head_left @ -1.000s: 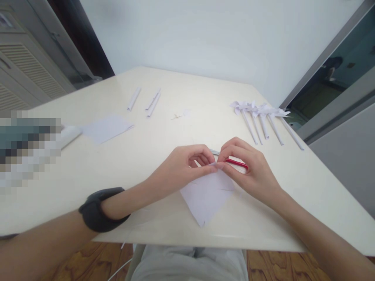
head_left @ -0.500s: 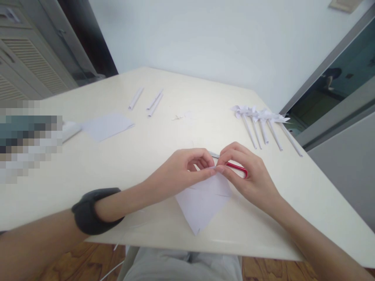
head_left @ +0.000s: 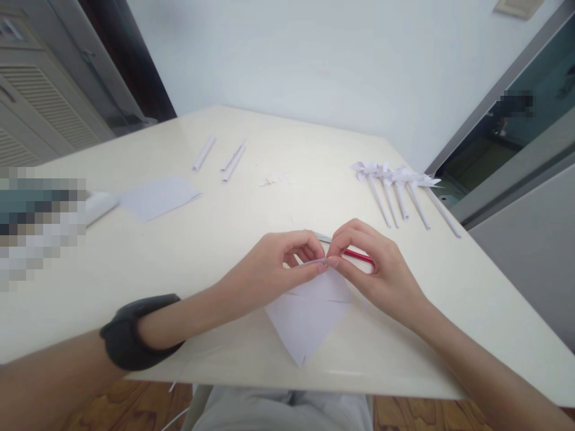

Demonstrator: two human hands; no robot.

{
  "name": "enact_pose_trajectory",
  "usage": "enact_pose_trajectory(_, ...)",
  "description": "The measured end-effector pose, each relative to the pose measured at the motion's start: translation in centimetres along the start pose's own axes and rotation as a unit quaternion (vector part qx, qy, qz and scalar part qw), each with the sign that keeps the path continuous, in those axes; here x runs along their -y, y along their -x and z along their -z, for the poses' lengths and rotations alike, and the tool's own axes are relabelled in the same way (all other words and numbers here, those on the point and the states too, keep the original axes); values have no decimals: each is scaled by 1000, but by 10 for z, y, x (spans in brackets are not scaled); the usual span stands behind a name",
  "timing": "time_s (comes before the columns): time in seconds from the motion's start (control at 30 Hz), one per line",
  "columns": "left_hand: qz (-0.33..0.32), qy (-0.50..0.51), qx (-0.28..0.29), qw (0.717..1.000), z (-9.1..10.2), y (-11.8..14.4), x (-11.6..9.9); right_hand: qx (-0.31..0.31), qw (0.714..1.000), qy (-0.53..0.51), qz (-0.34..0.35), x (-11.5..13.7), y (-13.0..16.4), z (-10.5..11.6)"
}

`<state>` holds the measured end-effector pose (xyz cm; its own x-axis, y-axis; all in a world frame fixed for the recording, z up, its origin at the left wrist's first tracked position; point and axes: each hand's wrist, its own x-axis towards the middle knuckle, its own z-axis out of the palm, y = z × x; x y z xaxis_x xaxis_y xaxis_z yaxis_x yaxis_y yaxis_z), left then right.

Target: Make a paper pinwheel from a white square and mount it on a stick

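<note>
A square of white paper point(head_left: 305, 317) with short cuts in it lies on the cream table point(head_left: 224, 239), one corner pointing at me. My left hand point(head_left: 278, 269) and my right hand point(head_left: 372, 269) meet at its far corner, fingertips pinching the paper there. Red-handled scissors point(head_left: 354, 255) lie under my right hand's fingers, with the metal blade tip showing between the hands. A dark band sits on my left wrist.
Several finished paper pinwheels point(head_left: 395, 179) on rolled sticks lie at the right. Rolled paper sticks point(head_left: 220, 155) and a flat paper sheet point(head_left: 157, 197) lie at the far left. Small paper scraps point(head_left: 272, 178) sit mid-table. A blurred patch covers the left edge.
Both hands keep pinching the paper's far corner, and the paper's near corner has shifted slightly left. The view has shifted a little.
</note>
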<state>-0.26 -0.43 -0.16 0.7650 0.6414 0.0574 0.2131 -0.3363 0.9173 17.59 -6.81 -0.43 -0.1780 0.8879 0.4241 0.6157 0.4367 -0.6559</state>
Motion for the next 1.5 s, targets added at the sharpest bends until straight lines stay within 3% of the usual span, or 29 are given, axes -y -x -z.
enact_pose_trajectory(0.37, -6, 2, 10, 1000, 2, -1, 2, -1, 1000, 5, -1, 0, 2, -1)
enact_pose_trajectory(0.97, -17, 7, -18, 1000, 5, -1, 1, -4, 1000, -18, -5, 1, 0, 0)
enact_pose_trajectory(1.5, -56, -47, -70, 995, 0, 0, 3, -52, 996, 68, 15, 6, 6, -11)
